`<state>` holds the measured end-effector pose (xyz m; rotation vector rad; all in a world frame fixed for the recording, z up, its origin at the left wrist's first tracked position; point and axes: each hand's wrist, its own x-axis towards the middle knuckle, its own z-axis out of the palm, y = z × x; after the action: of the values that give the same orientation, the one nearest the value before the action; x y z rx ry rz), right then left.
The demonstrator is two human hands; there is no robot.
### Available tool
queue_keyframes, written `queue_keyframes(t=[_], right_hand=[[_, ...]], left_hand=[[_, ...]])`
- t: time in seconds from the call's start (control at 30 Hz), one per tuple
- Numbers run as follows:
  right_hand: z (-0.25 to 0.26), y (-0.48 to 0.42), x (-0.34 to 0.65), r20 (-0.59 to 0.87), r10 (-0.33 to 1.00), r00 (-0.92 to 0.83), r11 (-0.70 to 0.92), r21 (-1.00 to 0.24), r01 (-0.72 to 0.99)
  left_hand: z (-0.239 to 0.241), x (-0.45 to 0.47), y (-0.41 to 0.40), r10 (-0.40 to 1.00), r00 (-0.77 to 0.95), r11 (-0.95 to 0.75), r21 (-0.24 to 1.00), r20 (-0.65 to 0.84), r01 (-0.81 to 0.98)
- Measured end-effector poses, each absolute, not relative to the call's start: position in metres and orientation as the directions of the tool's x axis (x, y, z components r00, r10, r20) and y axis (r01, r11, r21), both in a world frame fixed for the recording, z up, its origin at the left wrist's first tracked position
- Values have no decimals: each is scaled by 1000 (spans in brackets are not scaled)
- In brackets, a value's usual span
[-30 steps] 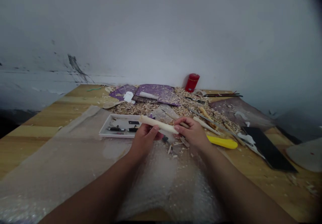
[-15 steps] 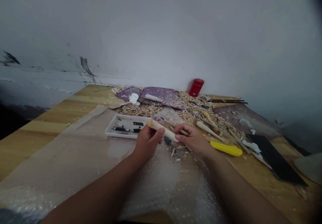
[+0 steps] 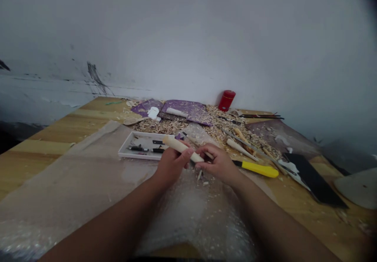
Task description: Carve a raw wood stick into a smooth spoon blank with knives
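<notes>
My left hand (image 3: 172, 163) is closed around a pale, rounded piece of wood (image 3: 176, 144), which slants down to the right over the plastic sheet. The thumb lies along its upper side. At the lower end of the wood, my right hand (image 3: 216, 162) is closed on a thin wooden-handled tool (image 3: 191, 138); its working end I cannot make out. Small wood chips (image 3: 205, 183) lie beneath the hands. Just behind my left hand stands a shallow white tray (image 3: 125, 155) with black-handled tools (image 3: 138, 148) in it.
Wood shavings (image 3: 159, 127) cover the table's back. A yellow-handled knife (image 3: 260, 169), a tapered wooden piece (image 3: 238, 147) and a black slab (image 3: 315, 179) lie to the right. A red cylinder (image 3: 226, 100) stands near the wall. Bubble wrap (image 3: 88, 183) covers the table's front.
The view has shifted slightly, so the table's things sit a little further left. My right hand has shifted left and closer to my left hand. Both hands keep their holds.
</notes>
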<state>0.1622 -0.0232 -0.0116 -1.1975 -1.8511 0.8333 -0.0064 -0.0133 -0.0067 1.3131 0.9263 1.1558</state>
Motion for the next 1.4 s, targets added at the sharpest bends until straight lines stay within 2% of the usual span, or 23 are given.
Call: queue_keyframes(t=[0.1,0.2,0.3,0.4,0.47,0.57,0.77,0.9,0.97,1.2,1.4], right_hand=[[-10,-24,164,258,932,-256,340,-866,366],[-8,-22,170,202,953,-224,257,-933,253],[-7,-23,171,144,941,-305,189,-975,121],[-7,-28,160,121,894,-431,142,-990,17],[-7,-33,151,105,882,-460,78,-994,-76],[-8,-36,144,96,927,-361,25,-980,-196],[0,-28,165,107,994,4,102,-935,-341],[0,-20,176,142,974,179,204,-891,-405],[-1,-19,176,158,969,190,228,-869,-439],[-3,-21,171,164,986,41,161,-843,-513],[-4,-19,171,111,990,83,138,-852,-505]], left_hand=[[-9,-7,-9,964,263,63,995,-40,-81],[-5,-8,-13,878,442,197,980,-183,13],[1,-8,-22,720,657,178,974,-225,138],[1,-8,-27,657,733,83,983,-178,164],[-2,-8,-28,658,737,81,987,-157,138],[-6,-6,-27,676,717,160,984,-166,77],[-9,-1,-19,755,636,300,946,-159,-120],[-10,0,-16,764,620,297,950,-176,-96],[-10,0,-16,786,604,210,976,-131,-61],[-9,1,-16,871,485,-114,992,76,49],[-8,2,-17,876,481,-114,987,48,110]])
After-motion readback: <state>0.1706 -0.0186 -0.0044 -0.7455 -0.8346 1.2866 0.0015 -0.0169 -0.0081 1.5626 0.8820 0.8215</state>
